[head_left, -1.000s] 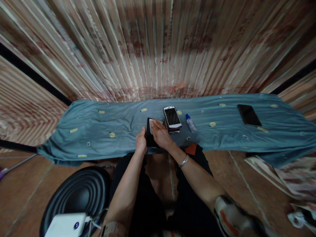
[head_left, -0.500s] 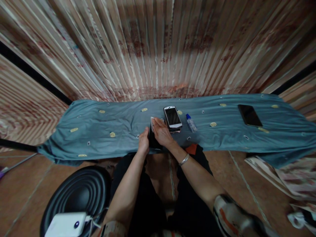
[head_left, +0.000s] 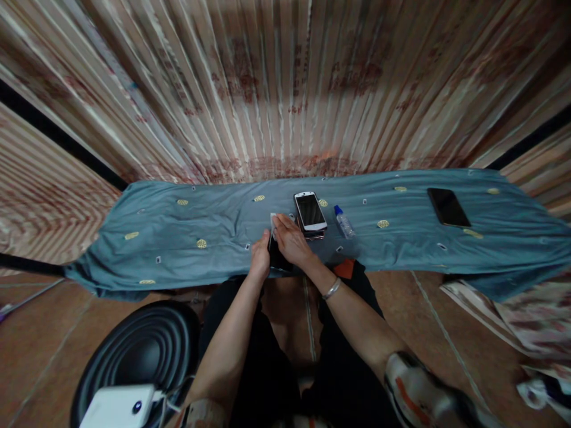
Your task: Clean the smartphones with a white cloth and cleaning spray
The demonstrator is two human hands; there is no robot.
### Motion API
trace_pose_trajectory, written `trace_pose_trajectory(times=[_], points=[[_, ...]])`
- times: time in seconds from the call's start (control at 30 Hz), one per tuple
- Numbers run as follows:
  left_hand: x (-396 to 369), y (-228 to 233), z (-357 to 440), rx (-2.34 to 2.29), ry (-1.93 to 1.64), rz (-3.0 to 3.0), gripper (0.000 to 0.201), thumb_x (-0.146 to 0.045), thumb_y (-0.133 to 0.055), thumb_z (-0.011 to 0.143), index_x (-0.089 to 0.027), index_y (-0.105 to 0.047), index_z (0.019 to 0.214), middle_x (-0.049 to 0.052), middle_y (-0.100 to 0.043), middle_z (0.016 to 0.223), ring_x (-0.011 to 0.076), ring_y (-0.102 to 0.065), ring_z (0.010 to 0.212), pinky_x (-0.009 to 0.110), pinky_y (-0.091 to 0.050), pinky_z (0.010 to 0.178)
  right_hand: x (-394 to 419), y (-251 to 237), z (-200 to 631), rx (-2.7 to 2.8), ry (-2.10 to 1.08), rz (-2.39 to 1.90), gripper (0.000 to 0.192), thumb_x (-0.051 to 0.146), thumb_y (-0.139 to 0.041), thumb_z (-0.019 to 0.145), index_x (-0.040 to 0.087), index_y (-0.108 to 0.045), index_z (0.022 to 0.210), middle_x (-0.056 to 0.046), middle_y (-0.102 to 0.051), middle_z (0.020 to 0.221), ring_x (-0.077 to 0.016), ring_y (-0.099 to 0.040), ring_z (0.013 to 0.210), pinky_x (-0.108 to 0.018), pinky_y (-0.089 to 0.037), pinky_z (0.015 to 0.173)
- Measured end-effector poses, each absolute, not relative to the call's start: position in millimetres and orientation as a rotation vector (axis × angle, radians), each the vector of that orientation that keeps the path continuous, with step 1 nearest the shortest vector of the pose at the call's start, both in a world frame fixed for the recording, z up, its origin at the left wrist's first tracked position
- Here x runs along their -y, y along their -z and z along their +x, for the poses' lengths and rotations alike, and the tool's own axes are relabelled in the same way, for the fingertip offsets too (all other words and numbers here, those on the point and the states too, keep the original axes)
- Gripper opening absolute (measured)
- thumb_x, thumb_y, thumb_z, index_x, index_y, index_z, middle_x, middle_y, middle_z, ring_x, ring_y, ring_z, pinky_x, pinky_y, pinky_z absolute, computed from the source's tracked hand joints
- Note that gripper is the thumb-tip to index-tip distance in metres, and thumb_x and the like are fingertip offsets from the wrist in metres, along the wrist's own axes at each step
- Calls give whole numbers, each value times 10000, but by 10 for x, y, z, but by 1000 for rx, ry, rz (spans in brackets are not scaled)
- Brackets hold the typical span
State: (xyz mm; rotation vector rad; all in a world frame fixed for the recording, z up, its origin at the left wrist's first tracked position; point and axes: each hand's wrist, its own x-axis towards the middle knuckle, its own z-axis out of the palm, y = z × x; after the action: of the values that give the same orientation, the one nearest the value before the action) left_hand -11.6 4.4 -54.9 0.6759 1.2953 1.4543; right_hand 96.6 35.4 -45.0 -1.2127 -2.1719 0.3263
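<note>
While pinned at the near edge of the worktop, a dark phone lies flat on the blue cloth, mostly hidden under the two hands. Left hand curled against its left edge, fingers closed on the side of the case, bracing it. Right hand spread flat on top, fingers pressing a small pale cloth onto the far end of the glass; not gripping the phone, only bearing down on it. Judged a light, stiff, flat slab: smooth glass on the face, slippery and easily scratched or cracked, so best held by the long side edges rather than the face, and kept low over the soft cloth. Long axis running away from the body, tilted a little to the left at the far end; face up, as far as can be told under the hands. Which end is the top, not to be told. Just beyond and to the right, a white phone with a dark screen, stacked on another phone, long axis likewise pointing away. Just right of that, a small clear bottle with a blue cap, lying on its side. Well apart at the far right, a black phone lying flat. Behind everything, a striped curtain.
</note>
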Motion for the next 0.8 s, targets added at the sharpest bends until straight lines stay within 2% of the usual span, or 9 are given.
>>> trace_pose_trajectory(times=[0.1,0.23,0.37,0.57,0.8], points=[[-33,534,-81,-1306,-1441,728,438,-579,-695,707,-142,-715,695,57,-698,683,255,-671,897,379,-481,914,-408,456,965,2165,-337,-1251,480,202,-354,985,50,-470,1425,-221,-497,1457,-269,-415,1409,-491,-334,1176],[-59,540,-83,-1310,-1463,685,399,-541,-704,719,-145,-735,756,73,-733,766,260,-663,1015,376,-449,994,-386,458,938,2176,-316,-1218,477,203,-344,987,68,-481,1424,-206,-502,1458,-270,-416,1409,-508,-342,1171],[-79,527,-96,-1374,-1510,606,371,-528,-693,741,-160,-733,763,59,-741,797,253,-668,1017,368,-455,992,-276,446,902,2214,-285,-1145,461,212,-334,996,66,-527,1388,-186,-521,1447,-265,-430,1400,-469,-365,1169],[-87,521,-98,-1336,-1527,517,508,-622,-644,747,-137,-736,865,91,-752,916,252,-667,1050,370,-473,981,-174,409,889,2255,-326,-1089,458,216,-338,995,74,-539,1381,-191,-529,1439,-256,-426,1404,-460,-371,1173],[-88,596,-58,-1192,-1508,527,436,-559,-681,748,-154,-739,897,102,-751,986,245,-642,1137,364,-470,1005,-290,399,941,2200,-284,-1190,435,229,-364,998,37,-575,1325,-206,-538,1425,-254,-451,1385,-421,-347,1183]])
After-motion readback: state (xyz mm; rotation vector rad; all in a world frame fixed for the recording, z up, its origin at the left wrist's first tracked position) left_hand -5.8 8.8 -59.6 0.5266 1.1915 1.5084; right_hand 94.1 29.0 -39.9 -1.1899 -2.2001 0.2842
